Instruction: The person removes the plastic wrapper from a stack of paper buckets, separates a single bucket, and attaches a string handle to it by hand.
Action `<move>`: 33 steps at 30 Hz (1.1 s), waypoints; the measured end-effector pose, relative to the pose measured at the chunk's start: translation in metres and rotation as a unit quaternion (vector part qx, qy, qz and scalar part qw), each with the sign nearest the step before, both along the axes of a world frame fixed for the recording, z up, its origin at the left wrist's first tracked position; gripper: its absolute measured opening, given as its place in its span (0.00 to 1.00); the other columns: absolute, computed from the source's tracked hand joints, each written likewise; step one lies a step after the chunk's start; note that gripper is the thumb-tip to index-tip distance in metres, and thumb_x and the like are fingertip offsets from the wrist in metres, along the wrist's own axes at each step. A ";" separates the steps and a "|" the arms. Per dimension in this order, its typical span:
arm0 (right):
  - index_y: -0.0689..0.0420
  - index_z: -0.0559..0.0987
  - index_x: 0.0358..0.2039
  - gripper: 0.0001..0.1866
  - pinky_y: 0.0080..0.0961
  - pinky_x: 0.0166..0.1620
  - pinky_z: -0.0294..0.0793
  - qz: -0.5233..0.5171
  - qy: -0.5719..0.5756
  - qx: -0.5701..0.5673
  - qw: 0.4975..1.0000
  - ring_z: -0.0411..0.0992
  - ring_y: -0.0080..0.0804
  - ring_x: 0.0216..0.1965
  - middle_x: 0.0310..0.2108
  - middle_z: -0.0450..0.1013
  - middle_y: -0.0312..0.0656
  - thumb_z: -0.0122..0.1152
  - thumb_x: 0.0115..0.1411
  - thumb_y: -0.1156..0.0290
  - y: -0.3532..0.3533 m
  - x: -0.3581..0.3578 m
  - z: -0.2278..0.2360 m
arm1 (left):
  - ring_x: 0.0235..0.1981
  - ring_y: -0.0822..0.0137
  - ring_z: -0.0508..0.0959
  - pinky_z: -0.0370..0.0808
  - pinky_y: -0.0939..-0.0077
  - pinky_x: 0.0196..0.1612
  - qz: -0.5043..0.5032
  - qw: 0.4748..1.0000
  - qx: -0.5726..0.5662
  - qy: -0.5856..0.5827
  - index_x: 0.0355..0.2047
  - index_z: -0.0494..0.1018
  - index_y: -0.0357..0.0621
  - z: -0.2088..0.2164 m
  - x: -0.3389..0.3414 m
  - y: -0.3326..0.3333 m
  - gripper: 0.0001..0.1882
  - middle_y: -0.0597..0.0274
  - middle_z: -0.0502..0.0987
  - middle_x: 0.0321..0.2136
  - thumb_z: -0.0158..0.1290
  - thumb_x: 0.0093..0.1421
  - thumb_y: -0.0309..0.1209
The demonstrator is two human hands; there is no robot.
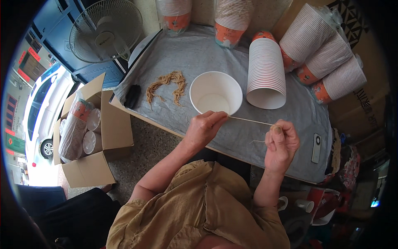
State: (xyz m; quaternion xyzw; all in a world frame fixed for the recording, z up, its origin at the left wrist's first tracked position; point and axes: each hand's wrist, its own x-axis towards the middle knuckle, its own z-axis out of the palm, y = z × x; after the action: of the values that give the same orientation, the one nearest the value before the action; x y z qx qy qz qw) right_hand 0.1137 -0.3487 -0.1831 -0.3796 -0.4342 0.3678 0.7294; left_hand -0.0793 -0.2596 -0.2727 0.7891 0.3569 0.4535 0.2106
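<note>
A thin tan string (251, 120) is stretched taut between my two hands, just in front of a white paper bucket (213, 85) standing mouth up on the table. My left hand (207, 126) pinches one end close to the bucket's near rim. With curled fingers my right hand (282, 143) grips the other end, and a loose tail hangs off to its left. Beyond the bucket's right side lies a long nested stack of white paper buckets (267, 72), open end toward me. A tangled bunch of tan strings (168, 87) rests left of the bucket.
Bagged bucket stacks (306, 37) line the table's far and right edges. An open carton (118, 124) with wrapped stacks stands on the floor at left, below a fan (103, 37). A black object (132, 96) and a small white device (316, 147) lie on the grey-covered table.
</note>
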 end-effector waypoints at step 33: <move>0.61 0.75 0.46 0.07 0.25 0.47 0.72 0.115 0.143 -0.046 0.982 0.72 0.26 0.40 0.39 0.75 0.41 0.55 0.70 0.74 0.004 -0.030 -0.072 | 0.30 0.77 0.83 0.78 0.86 0.29 -0.219 0.752 -0.575 -0.237 0.45 0.80 0.38 -0.004 0.004 -0.058 0.09 0.62 0.84 0.34 0.60 0.66 0.28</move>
State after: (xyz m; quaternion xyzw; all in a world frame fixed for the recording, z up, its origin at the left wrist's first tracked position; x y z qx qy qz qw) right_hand 0.0839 -0.3445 -0.2553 -0.3034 -0.3486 0.5194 0.7188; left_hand -0.0754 -0.3173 -0.2763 0.4433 0.3062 0.2766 0.7958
